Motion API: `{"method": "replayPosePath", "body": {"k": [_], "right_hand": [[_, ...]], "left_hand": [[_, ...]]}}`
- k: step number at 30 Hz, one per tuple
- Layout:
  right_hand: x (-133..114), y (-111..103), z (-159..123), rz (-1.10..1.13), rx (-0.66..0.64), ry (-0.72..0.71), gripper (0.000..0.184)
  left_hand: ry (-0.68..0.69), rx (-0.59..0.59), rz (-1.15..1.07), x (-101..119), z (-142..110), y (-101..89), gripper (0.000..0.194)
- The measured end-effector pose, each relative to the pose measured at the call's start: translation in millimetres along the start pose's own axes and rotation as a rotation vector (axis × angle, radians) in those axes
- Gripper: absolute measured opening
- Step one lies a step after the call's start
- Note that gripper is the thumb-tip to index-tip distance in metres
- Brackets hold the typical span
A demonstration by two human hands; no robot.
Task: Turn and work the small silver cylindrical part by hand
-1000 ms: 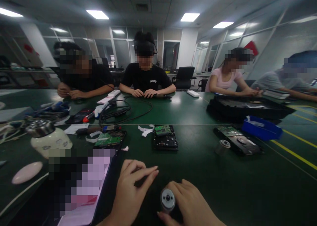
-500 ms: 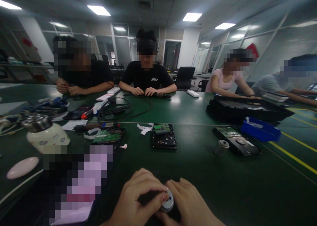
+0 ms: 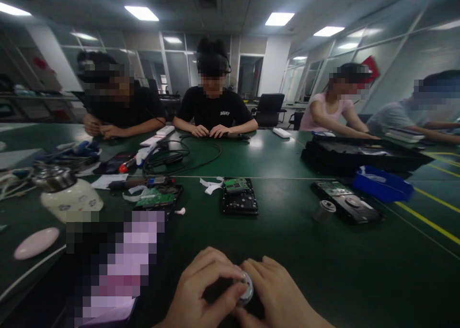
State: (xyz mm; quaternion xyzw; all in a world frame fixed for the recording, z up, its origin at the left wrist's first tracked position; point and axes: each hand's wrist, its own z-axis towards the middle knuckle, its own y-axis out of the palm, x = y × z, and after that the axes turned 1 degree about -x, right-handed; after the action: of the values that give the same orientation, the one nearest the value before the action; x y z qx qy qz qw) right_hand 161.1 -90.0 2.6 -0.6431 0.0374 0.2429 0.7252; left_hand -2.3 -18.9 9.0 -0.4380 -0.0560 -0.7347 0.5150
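Observation:
At the bottom middle, both my hands meet around a small round silver part (image 3: 246, 287) with a dark centre. My left hand (image 3: 200, 294) curls over it, thumb and fingertips pinching its rim. My right hand (image 3: 278, 297) closes on it from the right side, fingers bent around it. What lies under the part is hidden by my palms. The hands rest on the dark green table (image 3: 287, 251) near its front edge.
A hard drive with a green board (image 3: 239, 196) lies ahead, another (image 3: 158, 199) to its left, a third (image 3: 345, 202) at right beside a blue bin (image 3: 383, 184). A white jar (image 3: 68, 193) and a pixelated device (image 3: 111, 265) are left. Several people sit across the table.
My left hand, open a second ago with fingers apart from the part, has come down and pinched the silver part. The right hand kept its hold. The view tilted slightly.

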Motion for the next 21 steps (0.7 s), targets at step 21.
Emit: {"method": "replayPosePath", "body": {"k": [21], "right_hand": [[4.6,0.7,1.2,0.017,-0.003,-0.026,0.016]], "left_hand": [[-0.218,-0.135,-0.028,-3.5,0.8,-1.4,0.019]]}}
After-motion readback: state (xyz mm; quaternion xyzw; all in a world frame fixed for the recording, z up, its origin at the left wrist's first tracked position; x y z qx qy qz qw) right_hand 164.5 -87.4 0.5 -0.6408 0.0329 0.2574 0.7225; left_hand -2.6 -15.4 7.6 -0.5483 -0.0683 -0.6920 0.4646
